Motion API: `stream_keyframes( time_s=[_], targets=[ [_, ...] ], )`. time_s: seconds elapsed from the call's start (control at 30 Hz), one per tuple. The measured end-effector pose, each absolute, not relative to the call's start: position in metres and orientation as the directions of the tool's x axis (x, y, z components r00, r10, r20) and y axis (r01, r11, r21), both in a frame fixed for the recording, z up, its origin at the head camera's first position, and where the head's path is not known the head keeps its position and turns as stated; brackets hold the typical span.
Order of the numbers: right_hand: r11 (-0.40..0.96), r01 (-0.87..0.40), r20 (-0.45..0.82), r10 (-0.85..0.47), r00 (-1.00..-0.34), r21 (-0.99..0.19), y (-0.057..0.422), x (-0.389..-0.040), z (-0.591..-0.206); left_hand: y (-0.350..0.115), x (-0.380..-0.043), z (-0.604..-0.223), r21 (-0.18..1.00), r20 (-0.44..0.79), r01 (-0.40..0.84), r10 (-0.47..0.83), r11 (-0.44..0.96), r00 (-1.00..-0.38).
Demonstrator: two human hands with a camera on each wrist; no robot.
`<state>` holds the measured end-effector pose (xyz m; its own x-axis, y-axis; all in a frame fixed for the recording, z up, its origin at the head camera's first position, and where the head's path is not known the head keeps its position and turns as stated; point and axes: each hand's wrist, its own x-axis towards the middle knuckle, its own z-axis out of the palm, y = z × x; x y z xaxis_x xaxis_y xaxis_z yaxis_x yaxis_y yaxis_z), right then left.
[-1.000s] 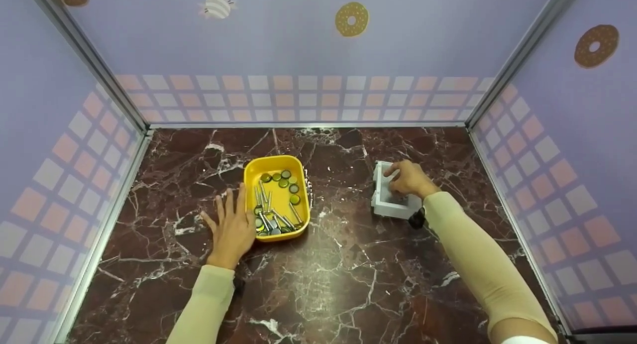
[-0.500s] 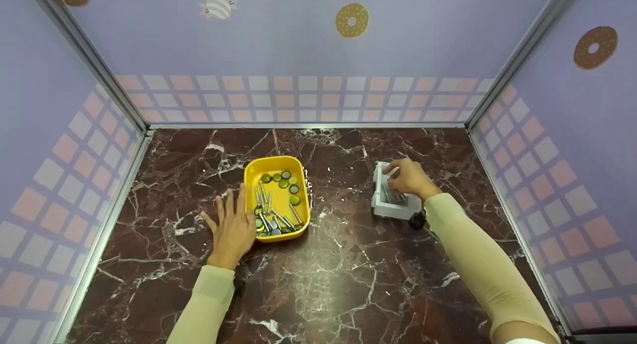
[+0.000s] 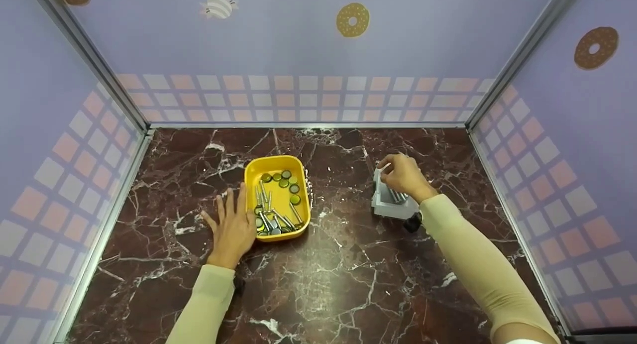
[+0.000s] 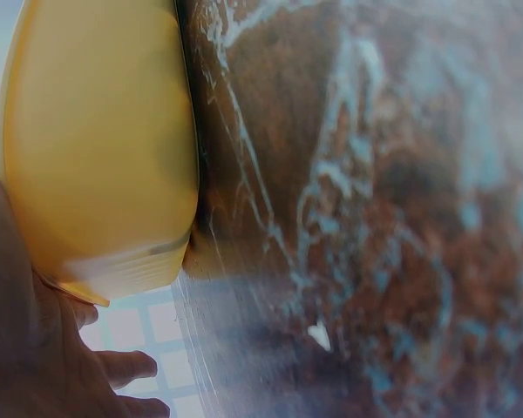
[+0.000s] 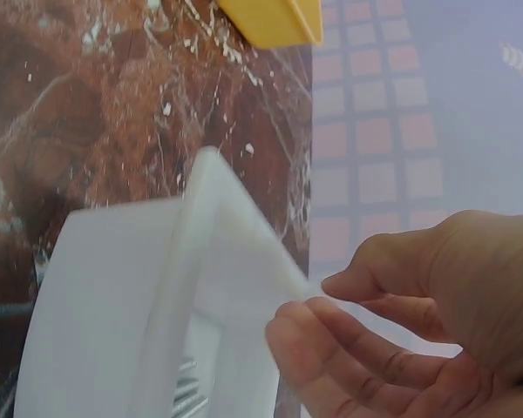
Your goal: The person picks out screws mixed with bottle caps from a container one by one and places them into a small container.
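A yellow bin (image 3: 302, 177) holds round bottle caps (image 3: 295, 199) and slim silver rods (image 3: 281, 217) that look like nails or screws. Against its left side rests my left hand (image 3: 233, 232), fingers spread and straight. In the left wrist view the bin's outer wall (image 4: 105, 131) stands right by the palm. Over the far end of a white box (image 3: 393, 210) is my right hand (image 3: 403, 174), its fingers loosely bent with nothing visible between them. Several silver rods (image 5: 189, 387) lie together inside that box, partly hidden by the hand in the head view.
Both containers stand on a dark red marbled table (image 3: 328, 274), with a stretch of tabletop between them. Lilac panels (image 3: 298, 50) with metal edging close off the back, left and right sides.
Silver rods have come out of my right hand into the white box. The right hand has then risen and shifted toward the box's far end. My left hand and the yellow bin stay put.
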<state>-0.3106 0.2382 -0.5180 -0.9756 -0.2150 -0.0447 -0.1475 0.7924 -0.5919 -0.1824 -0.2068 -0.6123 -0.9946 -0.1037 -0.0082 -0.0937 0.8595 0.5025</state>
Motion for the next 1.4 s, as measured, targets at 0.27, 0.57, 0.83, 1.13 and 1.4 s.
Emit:
stream_keyframes(
  time_s=[0.27, 0.57, 0.83, 1.13, 1.4],
  targets=[
    [0.762, -0.234, 0.018, -0.281, -0.960, -0.604, 0.212, -0.303, -0.517, -0.206, -0.182, -0.612, 0.508, 0.005, -0.091, -0.109, 0.857, -0.994],
    [0.703, -0.322, 0.031, -0.393, -0.919, -0.634, 0.171, -0.296, -0.519, -0.207, -0.184, -0.612, 0.503, -0.016, -0.106, -0.114, 0.858, -0.993],
    [0.668, -0.391, 0.042, -0.474, -0.879, -0.633, 0.128, -0.289, -0.522, -0.207, -0.183, -0.613, 0.505, -0.018, -0.108, -0.114, 0.856, -0.993],
    [0.631, -0.412, -0.004, -0.549, -0.836, -0.657, 0.084, -0.276, -0.519, -0.208, -0.182, -0.611, 0.507, -0.003, -0.094, -0.107, 0.857, -0.994],
    [0.618, -0.478, -0.032, -0.631, -0.775, -0.624, 0.047, -0.266, -0.518, -0.208, -0.182, -0.612, 0.500, -0.011, -0.098, -0.107, 0.861, -0.994]
  ],
)
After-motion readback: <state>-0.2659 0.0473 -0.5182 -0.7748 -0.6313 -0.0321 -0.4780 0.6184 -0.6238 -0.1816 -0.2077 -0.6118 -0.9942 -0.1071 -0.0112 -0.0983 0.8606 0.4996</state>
